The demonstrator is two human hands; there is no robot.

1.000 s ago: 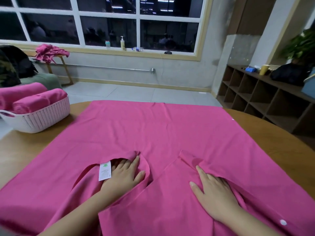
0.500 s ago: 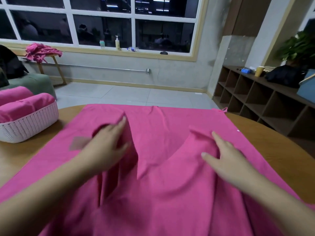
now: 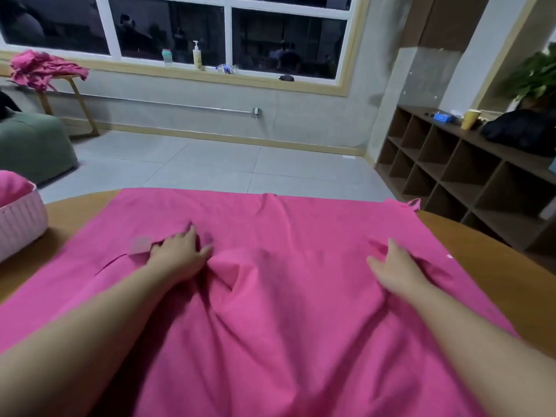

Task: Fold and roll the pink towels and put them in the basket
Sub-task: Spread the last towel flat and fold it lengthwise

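A large pink towel [image 3: 301, 218] lies spread over the round wooden table [image 3: 487, 257], its near half carried over toward the far edge. My left hand [image 3: 180, 254] grips the folded edge on the left, beside a blurred white label. My right hand [image 3: 394, 266] grips the same edge on the right, its fingertips tucked under the cloth. Loose folds bunch between my two hands. The white basket [image 3: 18, 227] stands at the table's left edge with a rolled pink towel [image 3: 12, 185] in it.
A heap of pink towels [image 3: 45, 67] lies on a wooden stool by the window. A green seat [image 3: 33, 149] stands on the floor at left. Brown cubby shelves [image 3: 469, 176] line the right wall, with a yellow cup and a dark bag on top.
Both hands have carried the towel's near edge away from me toward the far edge, folding it over. The view has shifted, so the basket now sits at the left border.
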